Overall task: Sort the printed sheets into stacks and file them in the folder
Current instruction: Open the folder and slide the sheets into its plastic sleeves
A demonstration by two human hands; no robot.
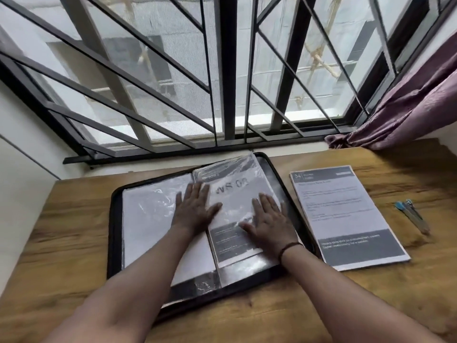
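The black zip folder (113, 233) lies open on the wooden table (61, 256) under the barred window, and both hands are pressed flat on its right-hand page. The left hand (195, 209) rests near the spine with its fingers spread and straight, gripping nothing; the right hand (268, 222) lies palm down toward the outer edge, fingers likewise stretched out and closed on nothing. Beneath them is a printed sheet (232, 248) inside a crinkled clear sleeve, sitting a little askew to the folder. This looks like the filing step, with the person smoothing the sleeve down over a sheet just slipped in. Just beside the folder on the right, a stack of printed sheets (346, 219) waits on the table, apparently not filed yet, and two pens (411, 216) lie farther right. The next move probably calls for turning to a fresh sleeve and lifting a sheet off that stack without dragging the ones under it.
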